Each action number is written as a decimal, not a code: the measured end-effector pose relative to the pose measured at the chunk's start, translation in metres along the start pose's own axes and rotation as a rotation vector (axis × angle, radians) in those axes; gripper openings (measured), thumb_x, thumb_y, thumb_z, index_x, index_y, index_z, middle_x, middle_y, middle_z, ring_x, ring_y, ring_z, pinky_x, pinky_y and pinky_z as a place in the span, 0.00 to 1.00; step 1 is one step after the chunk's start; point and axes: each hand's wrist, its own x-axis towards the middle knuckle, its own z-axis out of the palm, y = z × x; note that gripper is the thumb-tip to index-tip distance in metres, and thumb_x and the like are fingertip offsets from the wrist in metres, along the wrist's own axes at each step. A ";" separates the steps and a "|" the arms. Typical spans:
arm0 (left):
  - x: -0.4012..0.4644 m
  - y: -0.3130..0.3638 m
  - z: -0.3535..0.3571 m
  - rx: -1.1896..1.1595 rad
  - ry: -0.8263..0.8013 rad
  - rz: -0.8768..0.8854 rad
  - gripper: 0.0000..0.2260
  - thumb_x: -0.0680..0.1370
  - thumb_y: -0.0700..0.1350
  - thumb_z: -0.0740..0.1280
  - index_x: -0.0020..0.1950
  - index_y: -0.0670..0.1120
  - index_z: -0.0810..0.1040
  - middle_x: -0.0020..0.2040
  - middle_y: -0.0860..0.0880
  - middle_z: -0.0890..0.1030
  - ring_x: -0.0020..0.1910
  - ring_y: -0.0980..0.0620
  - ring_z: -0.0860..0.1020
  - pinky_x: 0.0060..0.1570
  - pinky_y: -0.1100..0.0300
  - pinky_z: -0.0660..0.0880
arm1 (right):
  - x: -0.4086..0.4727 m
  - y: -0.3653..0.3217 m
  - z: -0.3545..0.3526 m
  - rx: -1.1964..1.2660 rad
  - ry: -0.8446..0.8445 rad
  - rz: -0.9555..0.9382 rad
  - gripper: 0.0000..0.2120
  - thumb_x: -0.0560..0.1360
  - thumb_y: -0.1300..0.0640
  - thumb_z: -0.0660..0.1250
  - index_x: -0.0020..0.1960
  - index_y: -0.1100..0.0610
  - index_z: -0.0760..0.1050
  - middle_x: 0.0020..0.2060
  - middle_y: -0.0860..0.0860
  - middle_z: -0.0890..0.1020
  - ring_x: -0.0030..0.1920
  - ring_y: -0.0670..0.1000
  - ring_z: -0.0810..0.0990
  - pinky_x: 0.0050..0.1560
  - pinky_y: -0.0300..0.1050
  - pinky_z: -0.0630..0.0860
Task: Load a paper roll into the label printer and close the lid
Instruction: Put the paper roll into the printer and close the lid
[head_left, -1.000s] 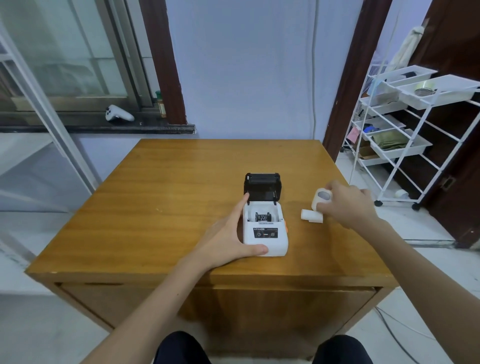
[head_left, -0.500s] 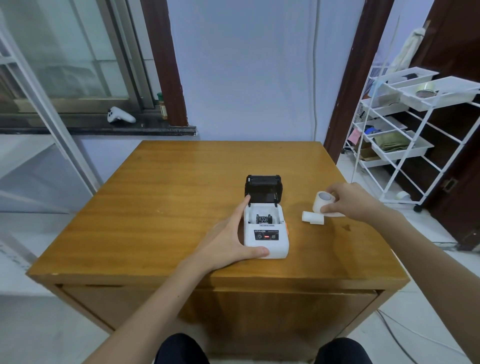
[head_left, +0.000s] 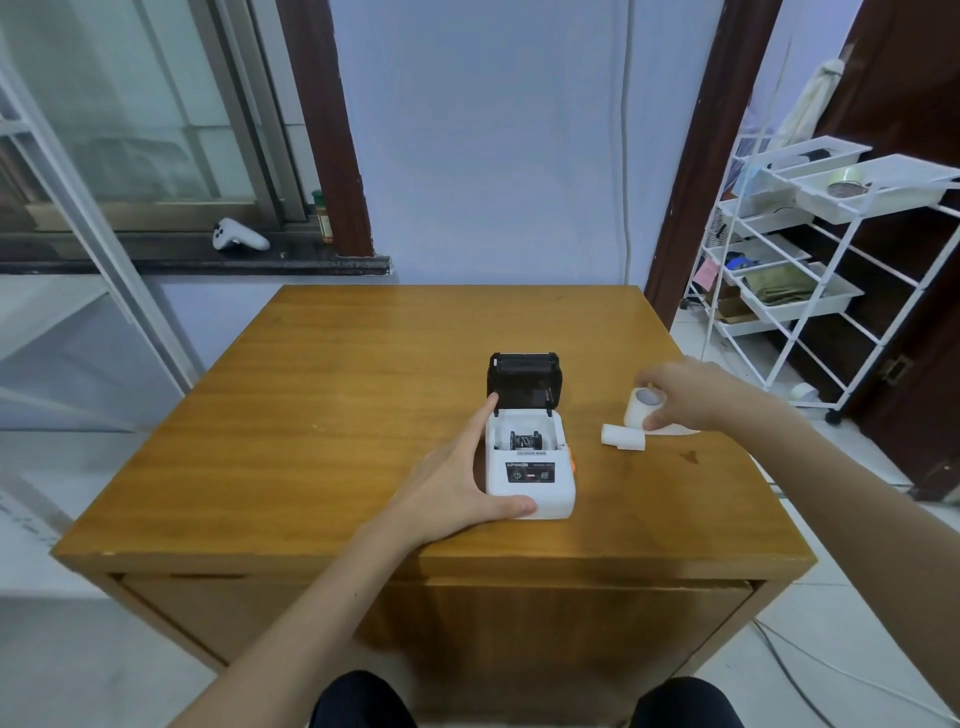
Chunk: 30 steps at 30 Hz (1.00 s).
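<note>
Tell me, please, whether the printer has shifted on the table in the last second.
No. The printer sits the same distance from the table's front edge and the loose roll beside it.

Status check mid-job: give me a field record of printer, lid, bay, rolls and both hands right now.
printer: white, on the wooden table
lid: black, open, standing up at the back
paper bay: no roll inside
left hand: rests flat against the printer's left side
right hand: grips a paper roll, right of the printer
second roll: lies on the table between printer and right hand
</note>
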 end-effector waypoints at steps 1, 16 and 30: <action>0.000 0.000 0.000 -0.001 0.001 -0.001 0.55 0.66 0.65 0.77 0.79 0.66 0.41 0.75 0.60 0.68 0.70 0.54 0.71 0.59 0.58 0.68 | 0.001 -0.002 -0.001 -0.052 0.022 -0.006 0.28 0.71 0.46 0.72 0.69 0.48 0.70 0.61 0.53 0.74 0.63 0.56 0.70 0.59 0.51 0.69; -0.001 0.001 0.000 -0.006 0.004 -0.001 0.55 0.66 0.66 0.77 0.79 0.66 0.40 0.76 0.60 0.67 0.71 0.54 0.70 0.60 0.57 0.67 | -0.002 -0.011 0.011 0.080 -0.013 0.058 0.22 0.76 0.56 0.66 0.68 0.48 0.68 0.60 0.54 0.77 0.51 0.56 0.78 0.41 0.45 0.76; -0.002 0.002 -0.001 -0.023 0.005 0.012 0.54 0.67 0.63 0.78 0.80 0.65 0.41 0.74 0.61 0.69 0.69 0.56 0.70 0.58 0.61 0.67 | -0.008 -0.011 0.016 0.598 0.101 0.136 0.17 0.75 0.55 0.67 0.62 0.51 0.69 0.43 0.57 0.80 0.34 0.58 0.84 0.35 0.49 0.82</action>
